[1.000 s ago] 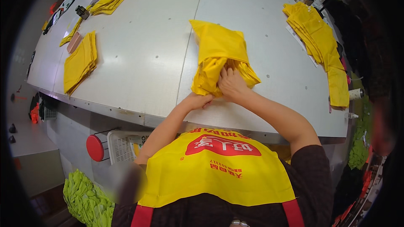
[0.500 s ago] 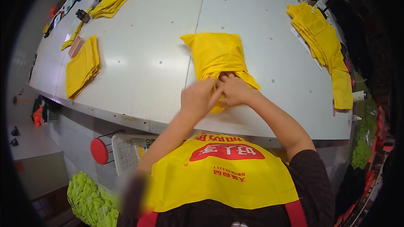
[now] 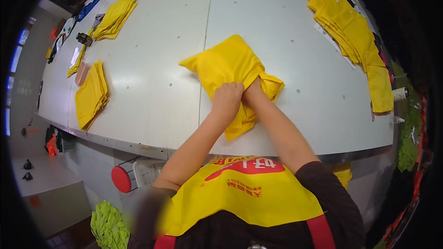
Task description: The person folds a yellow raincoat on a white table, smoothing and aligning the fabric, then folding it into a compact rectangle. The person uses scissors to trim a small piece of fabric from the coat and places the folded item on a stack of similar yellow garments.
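Note:
A yellow cloth bag-like bundle [image 3: 226, 64] lies on the pale table in front of me, its far side puffed up and its near edge gathered in folds. My left hand [image 3: 228, 100] grips the gathered cloth near the middle, its fingers curled over the fold. Beside it, my right hand [image 3: 252, 92] is pushed into the opening up to about the wrist, so the cloth hides its fingers. A loose yellow flap hangs below my hands toward the near table edge, and another fold sticks out to the right of my right wrist.
Stacks of folded yellow cloth lie at the near left [image 3: 92, 97], the far left [image 3: 115, 16] and along the right side [image 3: 344, 27] of the table [image 3: 157, 64]. A thread cone [image 3: 400, 94] is at the right edge. Below the left front edge stands a red-topped stool [image 3: 121, 179] beside a white basket [image 3: 146, 171].
My right hand has gone deeper into the yellow cloth, and my left hand has closed on the fold. The bundle has turned and puffed up, its far corner now pointing away.

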The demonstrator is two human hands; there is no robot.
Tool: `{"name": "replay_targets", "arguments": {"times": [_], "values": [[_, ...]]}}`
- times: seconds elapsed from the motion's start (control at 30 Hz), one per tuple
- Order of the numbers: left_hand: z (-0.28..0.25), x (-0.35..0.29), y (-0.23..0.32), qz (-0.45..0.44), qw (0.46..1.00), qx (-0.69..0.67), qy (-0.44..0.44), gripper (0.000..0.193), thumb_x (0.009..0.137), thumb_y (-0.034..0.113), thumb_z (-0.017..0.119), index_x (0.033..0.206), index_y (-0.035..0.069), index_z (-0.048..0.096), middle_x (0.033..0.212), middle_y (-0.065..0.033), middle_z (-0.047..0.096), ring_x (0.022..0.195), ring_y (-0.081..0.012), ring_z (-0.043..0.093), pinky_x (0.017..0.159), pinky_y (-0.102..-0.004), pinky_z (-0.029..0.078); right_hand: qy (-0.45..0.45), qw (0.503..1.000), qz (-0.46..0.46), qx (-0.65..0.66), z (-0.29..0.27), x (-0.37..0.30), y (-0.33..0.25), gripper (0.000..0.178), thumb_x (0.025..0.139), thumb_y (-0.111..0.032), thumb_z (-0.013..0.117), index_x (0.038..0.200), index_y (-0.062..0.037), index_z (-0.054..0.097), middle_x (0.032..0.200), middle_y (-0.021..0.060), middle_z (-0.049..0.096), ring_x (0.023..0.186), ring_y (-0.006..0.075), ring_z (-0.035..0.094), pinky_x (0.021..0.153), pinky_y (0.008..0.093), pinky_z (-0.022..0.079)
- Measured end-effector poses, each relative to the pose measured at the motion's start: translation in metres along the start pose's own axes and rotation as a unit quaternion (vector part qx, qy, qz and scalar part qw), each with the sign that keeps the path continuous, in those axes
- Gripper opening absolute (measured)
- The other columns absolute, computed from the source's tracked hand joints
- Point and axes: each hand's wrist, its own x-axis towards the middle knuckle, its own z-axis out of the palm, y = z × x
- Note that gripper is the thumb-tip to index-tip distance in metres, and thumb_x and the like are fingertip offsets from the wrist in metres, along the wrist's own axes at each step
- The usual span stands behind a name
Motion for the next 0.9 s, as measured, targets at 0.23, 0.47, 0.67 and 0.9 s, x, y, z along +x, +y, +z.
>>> {"name": "replay_targets", "arguments": {"times": [0.23,0.47,0.67,0.9], "values": [[-0.011,0.001,-0.011,-0.024,0.991,-0.026,0.128,0.012,0.073,0.002,0.056,0.080,0.005,0.046,0.075,-0.0128,0.053,0.072,-0.0324,0.052,0.063,-0.0408,0.044,0.163,0.986,0.003,0.044,0.020,0.045,-0.013,0.061,0.088,-0.047,0.039,0.140,-0.0157,0.029,0.146,0.0081,0.026,0.135,0.0261,0.022,0.109,0.0408,0.017],[-0.002,-0.004,-0.017,-0.015,0.992,-0.108,0.055,0.014,0.074,0.004,0.058,0.083,0.005,0.048,0.071,-0.0144,0.054,0.070,-0.0323,0.055,0.061,-0.0421,0.045,0.128,0.990,-0.009,0.052,0.023,0.081,-0.015,0.062,0.087,-0.047,0.040,0.139,-0.0154,0.031,0.145,0.0086,0.027,0.134,0.0268,0.023,0.108,0.0412,0.017],[-0.014,0.005,-0.018,-0.071,0.988,-0.112,0.080,0.012,0.078,0.011,0.061,0.085,0.007,0.051,0.070,-0.0132,0.058,0.066,-0.0302,0.058,0.058,-0.0399,0.046,0.115,0.992,-0.018,0.052,0.023,0.079,-0.006,0.062,0.086,-0.047,0.042,0.139,-0.0151,0.032,0.144,0.0091,0.029,0.134,0.0273,0.024,0.108,0.0416,0.018],[-0.014,0.012,-0.032,-0.055,0.989,-0.099,0.091,0.015,0.082,0.020,0.062,0.085,0.008,0.053,0.063,-0.0111,0.057,0.058,-0.0287,0.058,0.050,-0.0377,0.045,0.110,0.991,-0.056,0.060,0.019,0.063,-0.019,0.062,0.086,-0.048,0.044,0.138,-0.0148,0.034,0.144,0.0096,0.030,0.133,0.0279,0.025,0.108,0.0420,0.018]]}}
